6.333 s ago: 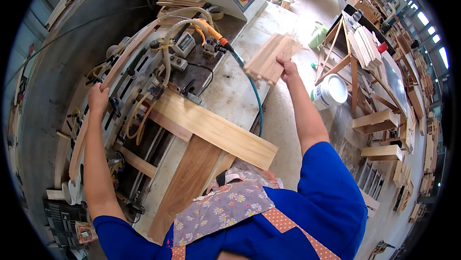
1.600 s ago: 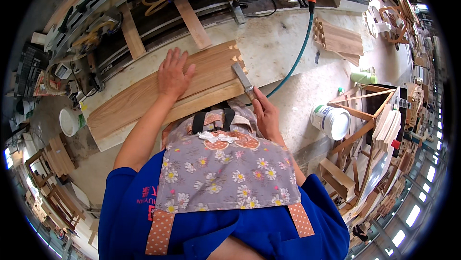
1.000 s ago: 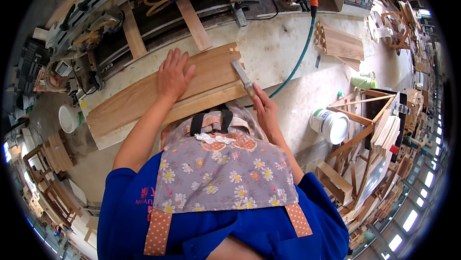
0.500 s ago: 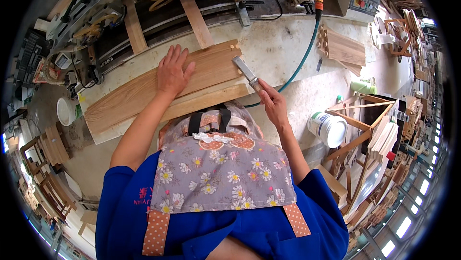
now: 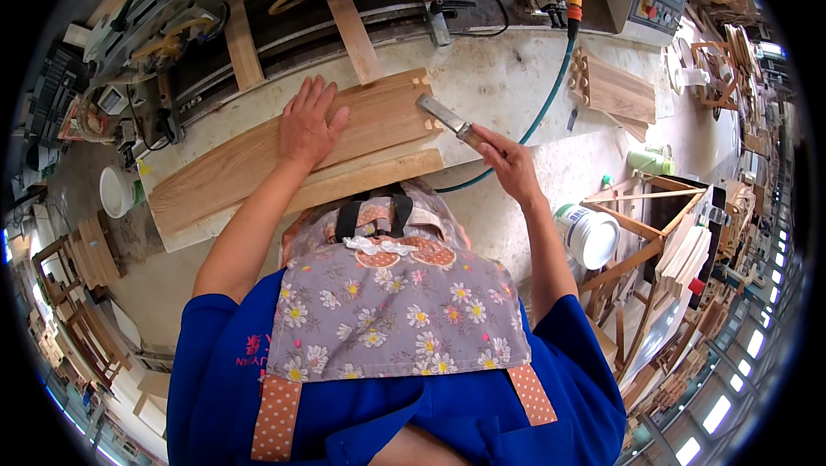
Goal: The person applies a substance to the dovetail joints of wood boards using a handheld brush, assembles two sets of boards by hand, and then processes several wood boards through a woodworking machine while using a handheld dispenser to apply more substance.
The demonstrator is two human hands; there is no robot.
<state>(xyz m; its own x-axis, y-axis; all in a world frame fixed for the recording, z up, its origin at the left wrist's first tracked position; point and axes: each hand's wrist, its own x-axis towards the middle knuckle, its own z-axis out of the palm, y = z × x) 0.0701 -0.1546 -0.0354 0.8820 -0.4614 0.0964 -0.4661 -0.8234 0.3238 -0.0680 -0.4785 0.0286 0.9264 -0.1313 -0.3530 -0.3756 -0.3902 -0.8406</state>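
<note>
One long board [image 5: 379, 113] lay on the surface [image 5: 482, 70], pale notches already cut at its right end. The left hand [image 5: 311, 126] rested flat and open on it, gripping nothing. The right hand [image 5: 508, 160] held a flat metal tool [image 5: 443, 113], tip over that end, contact unclear; work there looked unfinished. Shorter boards [image 5: 615, 87] with scalloped ends lay farther right, apparently set aside.

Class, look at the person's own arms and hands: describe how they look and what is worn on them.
The left hand and right hand are bare, with no glove, watch or bracelet showing. Both forearms are uncovered too. The left sleeve and right sleeve are short, loose and plain deep blue. No cables run along either arm.
</note>
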